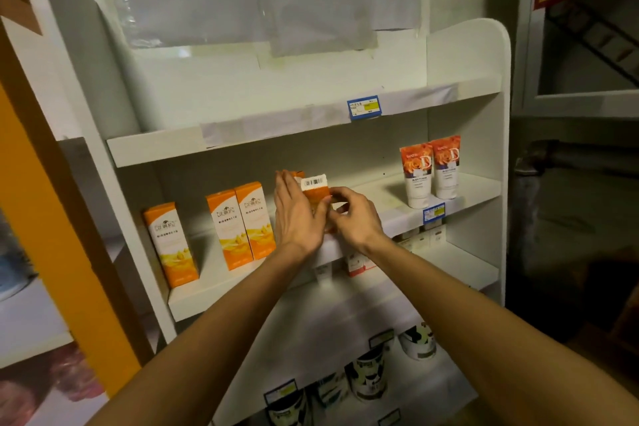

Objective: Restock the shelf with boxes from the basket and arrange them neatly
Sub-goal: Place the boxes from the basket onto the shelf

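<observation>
Nearby – boxes (238, 225) left, tubes (430, 169) right.

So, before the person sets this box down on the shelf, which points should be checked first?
1. Held box secured: left hand and right hand both grip it. Ok.
2. Free space right of the two orange boxes: hidden by hands. Cannot tell.
3. Row neat: single orange box stands apart at the left. Not ok.
4. Clearance from the two tubes: wide bare shelf between. Ok.
5. Held box upright, front facing out: barcode end shows. Cannot tell.
</observation>
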The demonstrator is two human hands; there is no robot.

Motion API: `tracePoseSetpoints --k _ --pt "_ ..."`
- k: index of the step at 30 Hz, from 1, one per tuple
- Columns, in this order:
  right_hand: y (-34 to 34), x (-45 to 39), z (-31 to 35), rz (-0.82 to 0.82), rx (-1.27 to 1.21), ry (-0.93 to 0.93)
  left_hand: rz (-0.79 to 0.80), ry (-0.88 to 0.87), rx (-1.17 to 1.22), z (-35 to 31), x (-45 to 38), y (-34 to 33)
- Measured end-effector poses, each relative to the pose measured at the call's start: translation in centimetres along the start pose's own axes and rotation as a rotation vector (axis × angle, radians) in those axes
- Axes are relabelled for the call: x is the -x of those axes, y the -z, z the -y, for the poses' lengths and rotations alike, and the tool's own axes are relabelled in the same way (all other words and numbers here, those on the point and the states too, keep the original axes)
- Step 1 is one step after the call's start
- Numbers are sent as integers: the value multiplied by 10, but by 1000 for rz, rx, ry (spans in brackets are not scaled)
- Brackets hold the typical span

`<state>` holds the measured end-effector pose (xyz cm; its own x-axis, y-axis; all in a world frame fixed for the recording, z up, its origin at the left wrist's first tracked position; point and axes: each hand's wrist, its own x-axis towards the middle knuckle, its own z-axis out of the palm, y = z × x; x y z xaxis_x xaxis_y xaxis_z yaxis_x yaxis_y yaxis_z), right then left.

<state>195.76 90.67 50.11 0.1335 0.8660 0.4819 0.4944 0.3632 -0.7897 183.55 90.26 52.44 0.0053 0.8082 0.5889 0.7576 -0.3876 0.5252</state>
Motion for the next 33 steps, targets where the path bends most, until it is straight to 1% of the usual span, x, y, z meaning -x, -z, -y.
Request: tracePoseSetpoints --k 3,9,14,20,26,33 --pt "2 -8 -3 -10 54 -9 -2 -22 -8 8 -2 -1" --pt "2 -22 -3 -84 152 -56 6 -84 -37 18 6 1" --pt "4 -25 -3 -49 169 -120 30 -140 -117 29 15 3" --pt "8 -16 -7 10 170 -185 72 -165 -170 36 29 4" --pt "12 -7 -8 23 152 -190 100 -220 -237 38 42 5" --pt "9 -8 -1 60 171 -85 124 -225 -253 40 42 13"
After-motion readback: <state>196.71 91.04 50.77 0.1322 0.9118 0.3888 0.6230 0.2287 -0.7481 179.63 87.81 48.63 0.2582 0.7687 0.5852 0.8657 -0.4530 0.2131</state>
